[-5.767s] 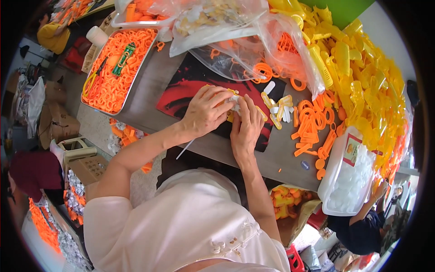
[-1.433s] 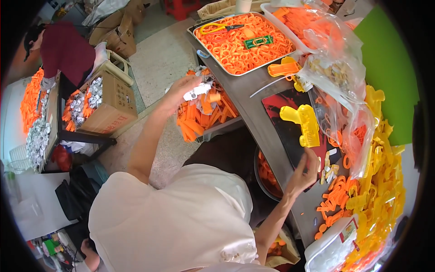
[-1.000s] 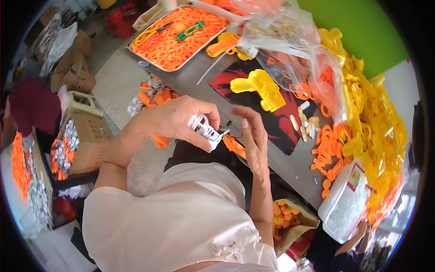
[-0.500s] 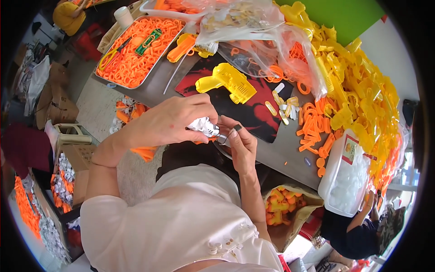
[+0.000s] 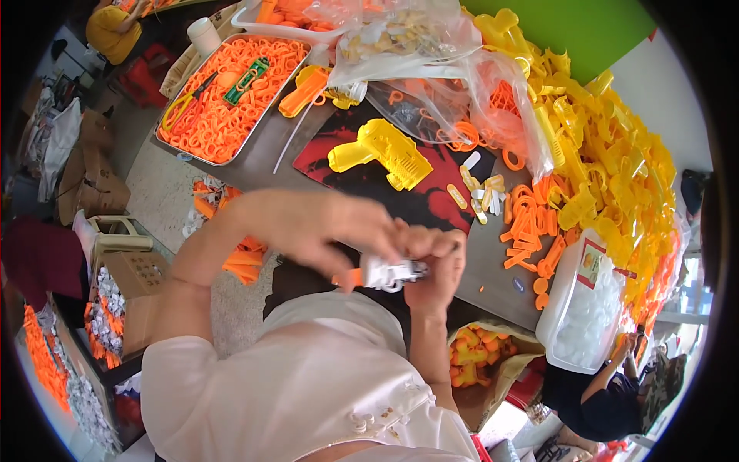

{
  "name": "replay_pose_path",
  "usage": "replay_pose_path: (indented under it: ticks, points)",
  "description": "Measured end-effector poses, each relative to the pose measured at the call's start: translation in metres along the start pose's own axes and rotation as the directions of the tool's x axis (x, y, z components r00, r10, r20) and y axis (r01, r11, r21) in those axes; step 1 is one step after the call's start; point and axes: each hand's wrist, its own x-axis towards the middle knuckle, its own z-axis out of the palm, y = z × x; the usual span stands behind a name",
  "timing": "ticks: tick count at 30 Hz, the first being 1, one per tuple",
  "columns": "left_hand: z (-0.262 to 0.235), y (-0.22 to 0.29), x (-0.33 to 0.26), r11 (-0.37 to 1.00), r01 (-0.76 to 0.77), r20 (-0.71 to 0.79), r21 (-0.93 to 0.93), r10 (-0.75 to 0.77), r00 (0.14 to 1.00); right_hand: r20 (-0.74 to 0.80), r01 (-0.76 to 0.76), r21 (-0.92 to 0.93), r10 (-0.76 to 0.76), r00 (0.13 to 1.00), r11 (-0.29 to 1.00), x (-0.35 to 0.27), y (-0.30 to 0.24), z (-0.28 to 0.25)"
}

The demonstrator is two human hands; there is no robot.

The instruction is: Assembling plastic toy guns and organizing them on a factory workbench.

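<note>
My right hand (image 5: 436,266) is closed round one end of a small white plastic part (image 5: 389,274) with an orange tip (image 5: 356,277). Dark bits show at the end beside my right fingers. Over the other end hangs my left hand (image 5: 327,227), smeared by motion, its thumb close to the orange tip; whether it grips the part is unclear. Beyond both hands a yellow toy-gun shell half (image 5: 381,152) lies on a black and red mat (image 5: 327,165).
A metal tray (image 5: 265,115) of orange rings holds yellow-handled scissors (image 5: 178,109) and a green tool (image 5: 248,81). Yellow shells (image 5: 600,154) pile up at right, near a white tub (image 5: 554,331) and orange pieces (image 5: 527,223). Plastic bags (image 5: 416,46) lie at the back; a bag (image 5: 500,377) stands below.
The white part has come nearer my body and turned so its orange tip shows. My right hand has shifted right and toward me, fingers now curled. My left hand is moving fast.
</note>
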Motion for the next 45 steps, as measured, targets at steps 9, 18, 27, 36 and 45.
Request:
replay_pose_path:
  ticks: [9, 18, 27, 36, 45]
  points:
    - [-0.015, -0.157, 0.014, 0.464, 0.76, -0.795, 0.454, -0.173, 0.581, 0.039, 0.033, -0.442, -0.017, 0.999, 0.897, 0.02, -0.127, -0.02]
    - [0.023, -0.142, 0.026, 0.843, 0.532, -0.815, -0.08, -0.363, 0.451, -0.131, -0.264, -0.932, 0.448, 0.884, 0.248, 0.092, -0.019, -0.037]
    - [0.047, -0.129, 0.043, 0.853, 0.147, -0.751, -0.502, -0.513, 0.415, 0.049, 0.023, -0.996, 0.304, 0.951, 0.09, 0.1, -0.004, -0.054]
    - [0.046, -0.113, 0.05, 0.92, 0.246, -0.789, -0.304, -0.388, 0.477, 0.005, -0.025, -0.992, 0.236, 0.972, 0.127, 0.099, -0.004, -0.05]
    - [0.056, -0.106, 0.054, 0.923, 0.385, -0.845, -0.02, -0.221, 0.486, -0.058, -0.095, -0.99, 0.31, 0.949, 0.106, 0.099, -0.008, -0.049]
